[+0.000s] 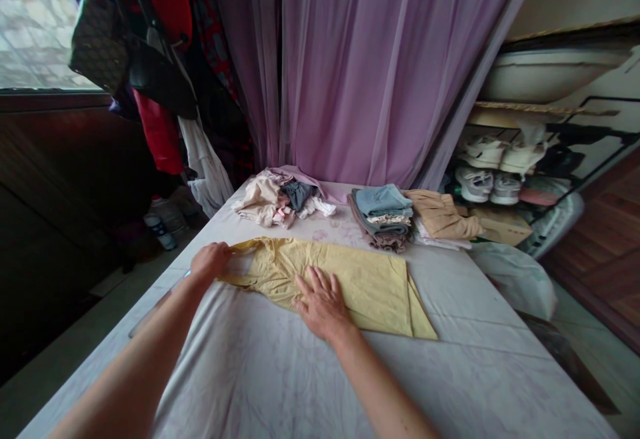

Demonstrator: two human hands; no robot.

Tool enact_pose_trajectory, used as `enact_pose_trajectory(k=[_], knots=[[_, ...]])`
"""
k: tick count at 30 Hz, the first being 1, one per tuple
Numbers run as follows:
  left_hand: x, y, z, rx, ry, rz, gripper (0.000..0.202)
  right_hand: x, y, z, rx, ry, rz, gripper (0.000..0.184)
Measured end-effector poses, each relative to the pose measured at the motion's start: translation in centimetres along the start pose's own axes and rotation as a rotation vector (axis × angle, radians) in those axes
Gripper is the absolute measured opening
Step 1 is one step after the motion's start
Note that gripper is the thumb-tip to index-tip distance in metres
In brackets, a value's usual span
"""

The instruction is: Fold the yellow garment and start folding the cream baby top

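Observation:
A yellow strappy garment [370, 279], folded lengthwise, lies across the bed in front of me; whether it is a dress or a top I cannot tell. Its straps reach out to the left, where my left hand [211, 260] has its fingers closed on their end. My right hand [323, 302] rests palm down on the middle of the cloth, fingers spread. Wrinkles gather at the strap end, while the right end lies flatter with its layers slightly fanned.
Behind the garment are a loose heap of clothes [273, 197], a folded stack [383, 215] and tan folded clothing [440, 213]. A flat object [150, 315] shows partly beside my left forearm. Purple curtains [350, 72] hang behind the bed [280, 385]; shoes [475, 183] sit on a right-hand rack.

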State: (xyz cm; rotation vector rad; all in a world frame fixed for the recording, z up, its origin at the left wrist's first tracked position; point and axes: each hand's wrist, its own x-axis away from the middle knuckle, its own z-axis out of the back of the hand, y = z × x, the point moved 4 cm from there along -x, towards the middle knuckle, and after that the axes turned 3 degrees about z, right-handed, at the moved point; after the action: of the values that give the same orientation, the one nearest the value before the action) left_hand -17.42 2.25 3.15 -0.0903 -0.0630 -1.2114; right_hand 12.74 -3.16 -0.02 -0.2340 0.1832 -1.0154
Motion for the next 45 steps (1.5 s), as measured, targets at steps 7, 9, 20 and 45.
enact_pose_trajectory(k=[7,9,20,45], knots=[[-0.5,-0.9,-0.2,0.141,-0.026,-0.014,0.039,0.3,0.1,-0.8,0.040,0.013,-0.001,0.057],[-0.5,-0.9,-0.5,0.169,-0.072,-0.090,0.037,0.3,0.1,-0.9,0.048,0.026,0.005,0.057],[3.3,0.7,-0.8,0.032,0.021,-0.142,0.034,0.4,0.1,-0.9,0.046,0.072,0.020,0.056],[7.2,21.1,9.9,1.087,0.070,-0.543,0.027,-0.6,7.3,4.4,-1.502,0.263,-0.301,0.059]])
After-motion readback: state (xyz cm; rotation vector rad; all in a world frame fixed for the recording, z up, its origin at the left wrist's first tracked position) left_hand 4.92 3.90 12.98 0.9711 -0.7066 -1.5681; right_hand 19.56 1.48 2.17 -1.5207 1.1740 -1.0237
